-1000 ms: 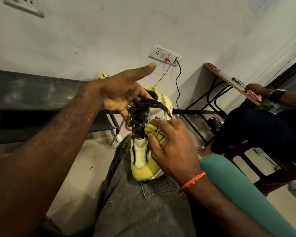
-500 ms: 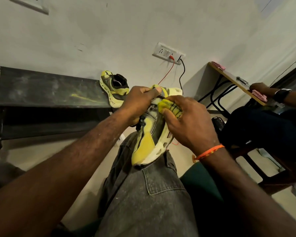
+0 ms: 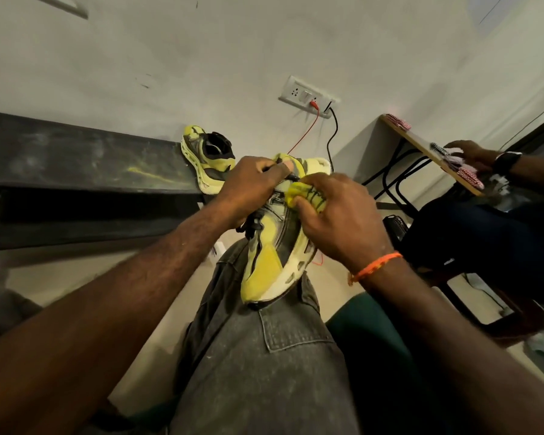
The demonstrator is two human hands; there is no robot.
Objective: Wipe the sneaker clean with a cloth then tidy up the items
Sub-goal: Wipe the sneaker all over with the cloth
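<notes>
Sneaker [image 3: 272,255] rests toe-down on the knee. Left hand [image 3: 252,186] grip closed round its collar. Right hand [image 3: 336,215] grip pinches the yellow cloth [image 3: 307,196] tight against the sneaker's side.

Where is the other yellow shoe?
The other yellow shoe lies at the right end of the dark bench by the wall, just behind the left hand.

dim, warm indoor light — the pale wall [image 3: 233,51] takes most of it, greyish and even, without glare. soft shadows pool under the dark bench [image 3: 76,215] and beside the desk [image 3: 427,152]. wide-angle bending curves the edges — forearms loom large and soft low in the frame; fine detail looks smeared.
</notes>
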